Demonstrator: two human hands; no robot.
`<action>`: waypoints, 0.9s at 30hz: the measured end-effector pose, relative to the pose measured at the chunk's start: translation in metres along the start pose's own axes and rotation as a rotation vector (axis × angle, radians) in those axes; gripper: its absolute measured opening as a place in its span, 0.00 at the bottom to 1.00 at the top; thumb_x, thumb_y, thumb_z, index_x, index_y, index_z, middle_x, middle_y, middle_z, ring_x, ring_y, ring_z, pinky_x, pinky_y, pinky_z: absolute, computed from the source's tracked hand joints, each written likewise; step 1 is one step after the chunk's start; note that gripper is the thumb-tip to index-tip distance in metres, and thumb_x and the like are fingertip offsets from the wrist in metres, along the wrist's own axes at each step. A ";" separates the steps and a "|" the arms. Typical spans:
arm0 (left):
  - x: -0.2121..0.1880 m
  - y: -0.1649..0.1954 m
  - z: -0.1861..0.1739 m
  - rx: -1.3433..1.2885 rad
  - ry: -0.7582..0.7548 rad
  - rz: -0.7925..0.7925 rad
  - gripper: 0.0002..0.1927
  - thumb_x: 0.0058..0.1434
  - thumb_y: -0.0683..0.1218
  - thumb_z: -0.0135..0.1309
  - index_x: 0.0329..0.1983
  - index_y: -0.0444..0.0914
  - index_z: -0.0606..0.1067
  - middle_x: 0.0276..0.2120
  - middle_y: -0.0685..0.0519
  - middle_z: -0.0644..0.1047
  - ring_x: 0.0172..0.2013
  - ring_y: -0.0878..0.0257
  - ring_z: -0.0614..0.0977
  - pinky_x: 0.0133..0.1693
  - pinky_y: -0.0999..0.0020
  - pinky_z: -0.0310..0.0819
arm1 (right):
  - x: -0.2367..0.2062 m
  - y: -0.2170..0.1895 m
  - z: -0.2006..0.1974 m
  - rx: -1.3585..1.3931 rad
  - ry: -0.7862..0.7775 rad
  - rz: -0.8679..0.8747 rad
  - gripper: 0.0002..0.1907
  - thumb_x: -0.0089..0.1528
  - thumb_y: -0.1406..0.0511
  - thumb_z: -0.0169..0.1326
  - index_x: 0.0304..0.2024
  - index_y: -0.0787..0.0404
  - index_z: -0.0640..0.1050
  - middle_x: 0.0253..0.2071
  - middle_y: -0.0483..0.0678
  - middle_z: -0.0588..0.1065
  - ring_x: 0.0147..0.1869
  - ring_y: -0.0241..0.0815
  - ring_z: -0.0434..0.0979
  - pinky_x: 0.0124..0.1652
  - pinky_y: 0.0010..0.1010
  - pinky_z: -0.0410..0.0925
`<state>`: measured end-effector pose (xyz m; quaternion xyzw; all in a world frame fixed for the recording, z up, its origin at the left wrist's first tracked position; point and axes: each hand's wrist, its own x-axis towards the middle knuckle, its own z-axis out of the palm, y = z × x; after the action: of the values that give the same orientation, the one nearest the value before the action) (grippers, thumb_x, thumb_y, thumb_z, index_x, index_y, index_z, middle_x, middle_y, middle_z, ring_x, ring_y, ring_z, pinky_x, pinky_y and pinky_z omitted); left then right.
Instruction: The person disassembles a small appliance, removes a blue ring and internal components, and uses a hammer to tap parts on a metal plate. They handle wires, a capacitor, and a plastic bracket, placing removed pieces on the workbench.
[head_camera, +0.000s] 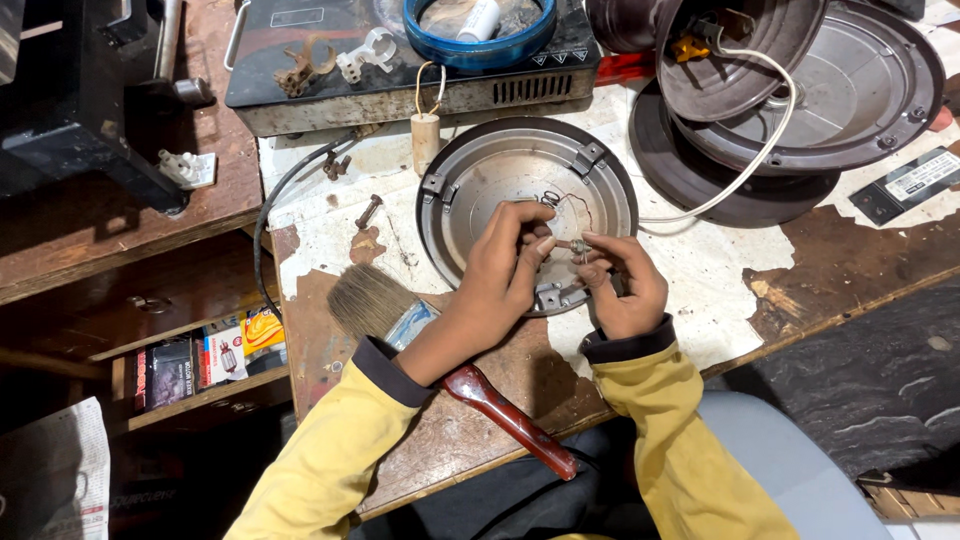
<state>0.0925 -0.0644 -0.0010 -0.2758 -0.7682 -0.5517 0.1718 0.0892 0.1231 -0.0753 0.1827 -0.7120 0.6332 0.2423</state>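
1. Left hand (505, 265) and right hand (622, 285) pinching a small grey metal screw fitting (578, 246) between fingertips.
2. Beneath both: round grey metal plate (500, 170), wire loose, fitting not yet fastened.
3. Beside left wrist: red-handled bristle brush (400, 320) on table (700, 280).

The round plate (500, 180) under the hands is dull grey metal, smooth with a faint sheen, and the small screw-like part (578, 246) pinched over it looks like bright metal. The brush (372, 300) has coarse, matt bristles, a shiny metal band and a glossy red handle, lying on a worktop (700, 270) of rough worn wood with flaking white paint. The sleeves (330, 450) are soft yellow cloth with dark cuffs
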 end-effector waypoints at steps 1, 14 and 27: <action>0.000 0.000 0.000 0.004 0.007 0.011 0.13 0.71 0.36 0.49 0.57 0.32 0.66 0.47 0.44 0.72 0.45 0.58 0.79 0.49 0.65 0.75 | 0.001 -0.001 0.000 -0.030 -0.021 -0.061 0.17 0.66 0.70 0.60 0.56 0.68 0.76 0.46 0.51 0.76 0.45 0.35 0.80 0.46 0.24 0.75; -0.002 0.007 0.002 -0.006 0.002 -0.084 0.10 0.75 0.41 0.45 0.55 0.32 0.66 0.40 0.43 0.76 0.38 0.57 0.80 0.43 0.63 0.75 | 0.003 -0.026 0.007 -0.313 0.056 -0.169 0.14 0.60 0.73 0.66 0.48 0.63 0.79 0.45 0.50 0.75 0.45 0.37 0.77 0.45 0.25 0.72; -0.004 0.005 0.003 0.014 0.001 -0.018 0.10 0.75 0.41 0.45 0.55 0.31 0.65 0.44 0.39 0.77 0.43 0.48 0.83 0.44 0.59 0.76 | 0.004 -0.024 0.006 -0.288 -0.017 -0.137 0.15 0.56 0.74 0.66 0.44 0.62 0.76 0.46 0.49 0.77 0.49 0.40 0.77 0.51 0.30 0.70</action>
<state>0.0988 -0.0615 -0.0004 -0.2674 -0.7744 -0.5479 0.1692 0.0986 0.1139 -0.0536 0.1996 -0.7833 0.5048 0.3029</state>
